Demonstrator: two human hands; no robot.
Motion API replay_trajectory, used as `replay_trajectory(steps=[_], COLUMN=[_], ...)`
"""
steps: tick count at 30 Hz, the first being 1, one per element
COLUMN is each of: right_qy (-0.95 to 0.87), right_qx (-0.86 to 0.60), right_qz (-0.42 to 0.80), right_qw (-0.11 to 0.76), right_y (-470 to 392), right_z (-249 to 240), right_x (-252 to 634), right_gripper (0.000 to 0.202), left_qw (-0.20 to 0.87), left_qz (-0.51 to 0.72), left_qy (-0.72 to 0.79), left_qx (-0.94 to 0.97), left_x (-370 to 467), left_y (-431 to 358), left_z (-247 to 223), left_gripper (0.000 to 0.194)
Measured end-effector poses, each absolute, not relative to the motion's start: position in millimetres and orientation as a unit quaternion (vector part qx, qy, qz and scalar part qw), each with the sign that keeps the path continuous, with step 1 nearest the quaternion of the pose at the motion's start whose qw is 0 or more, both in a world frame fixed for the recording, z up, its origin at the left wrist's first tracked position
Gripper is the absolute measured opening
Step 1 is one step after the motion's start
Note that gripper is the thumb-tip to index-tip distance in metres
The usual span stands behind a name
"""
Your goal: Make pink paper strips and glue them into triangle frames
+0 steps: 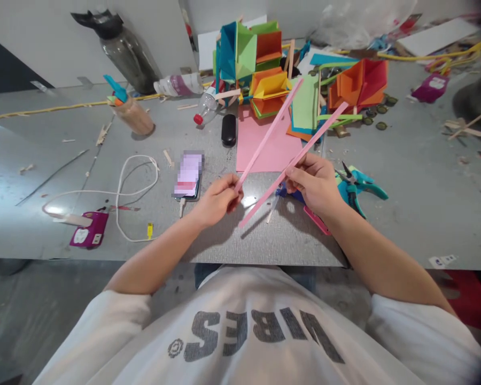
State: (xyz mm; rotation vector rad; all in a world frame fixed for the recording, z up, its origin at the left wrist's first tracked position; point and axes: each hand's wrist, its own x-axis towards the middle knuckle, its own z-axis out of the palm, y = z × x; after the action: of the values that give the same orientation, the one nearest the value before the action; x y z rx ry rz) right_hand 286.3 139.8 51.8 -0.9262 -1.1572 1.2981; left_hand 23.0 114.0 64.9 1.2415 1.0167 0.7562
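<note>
My left hand (pixel 223 199) pinches the lower end of a long pink paper strip (pixel 269 136), which slants up and to the right over the table. In my right hand (pixel 310 179) a second pink strip (pixel 320 132) is gripped near its middle, running roughly parallel to the first. Both strips are held above the table, apart from each other. Behind them lies a flat pink paper sheet (pixel 252 152). Teal-handled pliers (pixel 355 184) rest just right of my right hand, and a blue object and a pink object are partly hidden beneath it.
Folded coloured paper pieces (pixel 246 53) stand at the back. A phone (pixel 188 174) with a white cable, a black case (pixel 229 130), a small bottle (pixel 206 106), a cup (pixel 134 115) and a large dark bottle (pixel 124 53) are to the left. The table's front edge runs near my body.
</note>
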Motion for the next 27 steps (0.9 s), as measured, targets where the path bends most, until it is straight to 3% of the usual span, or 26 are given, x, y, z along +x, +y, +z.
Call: replay_trajectory(steps=[9, 16, 22, 27], right_qy=[-0.493, -0.501, -0.520, -0.519], right_qx=[-0.420, -0.442, -0.471, -0.477], right_qz=[0.532, 0.506, 0.467, 0.454], right_qw=[0.546, 0.546, 0.538, 0.546], right_y=[137, 138, 133, 133], right_z=[49, 41, 46, 45], right_x=[287, 287, 288, 288], right_gripper=[0.041, 0.042, 0.044, 0.051], left_qw=[0.737, 0.732, 0.728, 0.692], left_qz=[0.280, 0.265, 0.248, 0.237], left_qy=[0.336, 0.351, 0.359, 0.388], left_qx=[0.515, 0.520, 0.529, 0.560], left_x=[36, 24, 24, 27], left_y=[118, 122, 121, 117], left_z=[37, 38, 45, 50], left_gripper=[0.041, 0.017, 0.018, 0.005])
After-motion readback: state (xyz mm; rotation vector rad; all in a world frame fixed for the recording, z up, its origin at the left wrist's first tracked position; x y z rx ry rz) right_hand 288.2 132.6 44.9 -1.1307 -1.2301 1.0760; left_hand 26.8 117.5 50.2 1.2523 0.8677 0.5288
